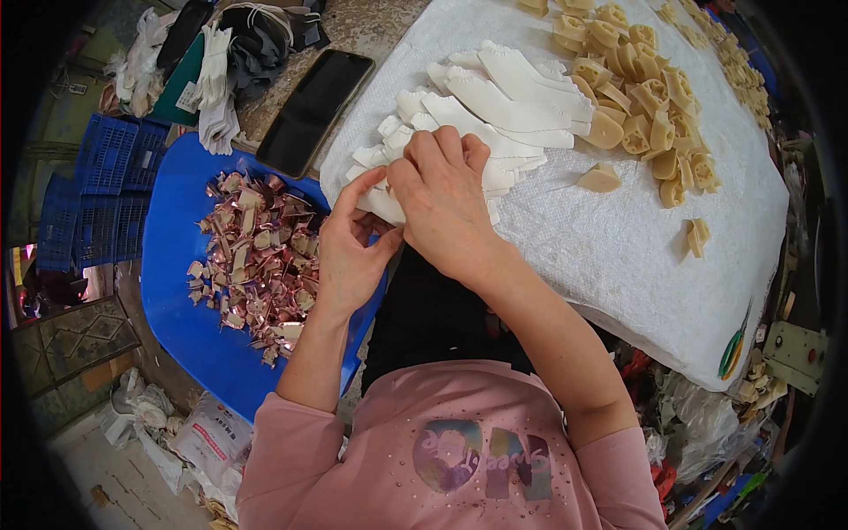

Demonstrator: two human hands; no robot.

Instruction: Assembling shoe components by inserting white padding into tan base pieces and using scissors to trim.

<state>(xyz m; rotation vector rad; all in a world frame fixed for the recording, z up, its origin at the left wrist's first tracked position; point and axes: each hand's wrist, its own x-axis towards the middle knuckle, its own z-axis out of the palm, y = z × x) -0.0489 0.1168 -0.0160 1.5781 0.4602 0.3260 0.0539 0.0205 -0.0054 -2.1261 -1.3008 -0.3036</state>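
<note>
My left hand [352, 252] is closed, its fingers and thumb curled round the edge of a white curved piece [382, 205] at the near end of a pile. Pressed close beside it is my right hand [446, 199], with its fingers bent down; whatever is in its fingertips is hidden behind the knuckles. Just beyond both hands spreads the pile of thin white curved pieces [508, 102], overlapping one another. Farther right lies a heap of small beige molded, heel-shaped pieces [632, 84]. One beige piece [601, 177] sits apart, right of the white pile.
A white woven cloth [609, 274] covers the padded work surface. At my left stands a blue basin [172, 291] holding many shiny pink-metallic pieces [256, 256]. A black phone [315, 110] rests beside its far rim. Blue crates [106, 177] and white gloves [215, 75] are farther left.
</note>
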